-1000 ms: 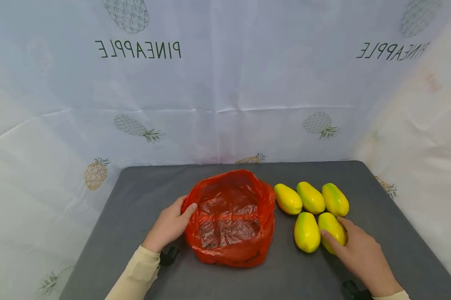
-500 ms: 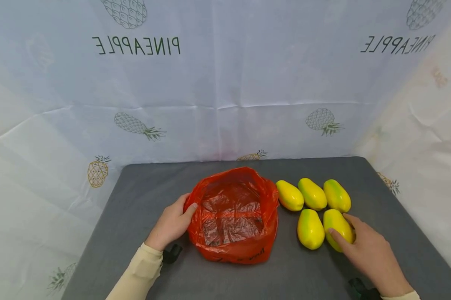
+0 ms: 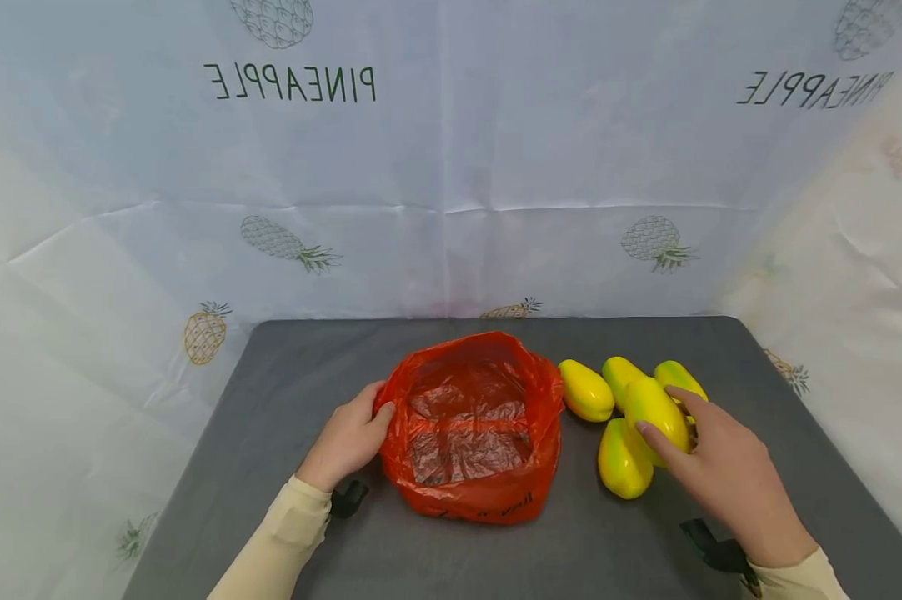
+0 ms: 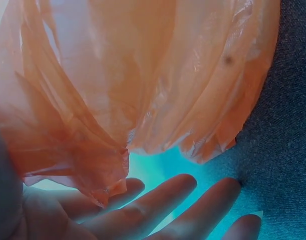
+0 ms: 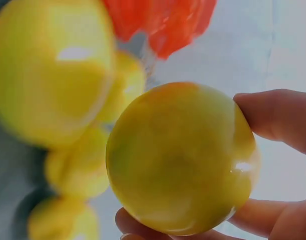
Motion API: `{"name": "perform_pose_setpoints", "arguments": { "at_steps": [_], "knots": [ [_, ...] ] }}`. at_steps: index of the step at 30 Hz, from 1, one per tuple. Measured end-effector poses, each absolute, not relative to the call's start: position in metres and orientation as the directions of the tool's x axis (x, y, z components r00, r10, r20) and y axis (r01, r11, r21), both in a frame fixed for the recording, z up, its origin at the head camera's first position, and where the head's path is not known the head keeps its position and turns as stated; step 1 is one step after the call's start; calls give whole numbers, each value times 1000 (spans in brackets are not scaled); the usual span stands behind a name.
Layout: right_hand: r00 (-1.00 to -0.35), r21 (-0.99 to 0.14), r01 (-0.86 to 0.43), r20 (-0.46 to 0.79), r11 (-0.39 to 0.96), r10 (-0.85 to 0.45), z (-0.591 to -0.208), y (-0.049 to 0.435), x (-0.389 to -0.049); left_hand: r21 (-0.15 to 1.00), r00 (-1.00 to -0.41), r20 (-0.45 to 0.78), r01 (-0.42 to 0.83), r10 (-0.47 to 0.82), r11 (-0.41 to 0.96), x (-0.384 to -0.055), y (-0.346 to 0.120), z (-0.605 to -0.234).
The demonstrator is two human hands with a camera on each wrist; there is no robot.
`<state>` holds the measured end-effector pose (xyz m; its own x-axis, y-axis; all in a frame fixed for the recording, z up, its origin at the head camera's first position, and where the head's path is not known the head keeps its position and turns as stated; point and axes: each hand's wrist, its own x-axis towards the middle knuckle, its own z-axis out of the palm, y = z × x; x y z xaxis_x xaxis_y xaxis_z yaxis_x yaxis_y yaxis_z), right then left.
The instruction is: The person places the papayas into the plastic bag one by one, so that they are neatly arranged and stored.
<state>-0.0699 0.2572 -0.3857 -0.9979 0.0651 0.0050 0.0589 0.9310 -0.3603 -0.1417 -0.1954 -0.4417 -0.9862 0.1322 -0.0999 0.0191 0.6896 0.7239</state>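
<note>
A red plastic bag (image 3: pixel 469 492) stands on the grey table with its wide mouth facing up. At its left rim, my left hand (image 3: pixel 349 437) holds the edge, thumb inside and fingers outside; the left wrist view shows those fingers (image 4: pixel 163 210) stretched out below the thin film. My right hand (image 3: pixel 729 475) grips a yellow-green papaya (image 3: pixel 655 410) between thumb and fingers, raised over the others. In the right wrist view this papaya (image 5: pixel 180 160) is seen end-on. One papaya (image 3: pixel 623 471) lies just in front of it, partly overlapped.
Behind the held one, a row of papayas lies right of the bag: one close to the bag (image 3: pixel 586 392), a middle one (image 3: pixel 620 375), and one at the right (image 3: pixel 678 375). A pineapple-print cloth (image 3: pixel 451 167) hangs behind the table (image 3: pixel 331 358).
My right hand has lifted the nearest right papaya off the table and moved it up and slightly left. The left hand stays at the bag's rim. The head view has shifted slightly.
</note>
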Motion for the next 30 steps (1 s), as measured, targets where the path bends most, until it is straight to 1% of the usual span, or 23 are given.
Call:
{"name": "perform_pose_setpoints", "arguments": {
  "at_steps": [8,16,22,30],
  "knots": [
    [-991,-392,-110,110,913,-73,-365,201,-100,725,-986,-108,8,125,689,-142,-197,-440],
    [-965,-375,-259,136,890,-224,-353,143,-132,729,-986,-113,-1,119,684,-143,-196,-440],
    [-938,-373,-344,91,862,-335,-356,103,-155,747,-986,-113,-4,122,665,-144,-197,-440],
    [-906,-355,-379,-48,855,-422,-373,62,-180,749,-986,-108,2,126,663,-145,-200,-439]
  ]
}}
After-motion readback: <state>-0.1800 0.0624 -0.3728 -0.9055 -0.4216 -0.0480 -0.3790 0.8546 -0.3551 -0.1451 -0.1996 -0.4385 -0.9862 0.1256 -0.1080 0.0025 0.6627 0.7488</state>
